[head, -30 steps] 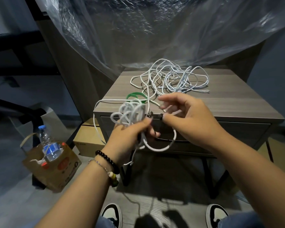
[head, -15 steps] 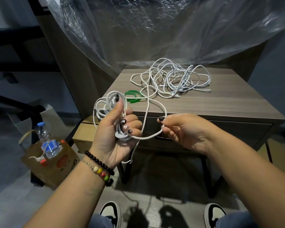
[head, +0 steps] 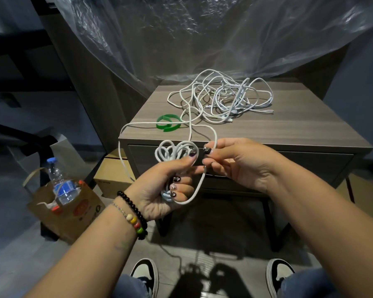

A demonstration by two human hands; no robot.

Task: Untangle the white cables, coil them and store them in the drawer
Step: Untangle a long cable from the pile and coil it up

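Note:
My left hand (head: 162, 190) grips a small coil of white cable (head: 170, 152), its loops sticking up above my thumb. My right hand (head: 237, 162) pinches the same cable's free strand just right of the coil; a loop (head: 194, 196) hangs below between the two hands. The strand runs up onto the wooden nightstand (head: 267, 127) to a tangled heap of white cables (head: 224, 97) at the back. The nightstand's drawer (head: 310, 164) is closed, partly hidden behind my hands.
A green strap ring (head: 168, 123) lies on the nightstand's front left. A brown paper bag (head: 73, 214) holding a water bottle (head: 60, 181) stands on the floor at left, beside a cardboard box (head: 110, 175). Clear plastic sheeting (head: 202, 35) hangs behind.
My hands have come together in front of the drawer; the right hand moved left and up to the coil, and the loop between them has shrunk.

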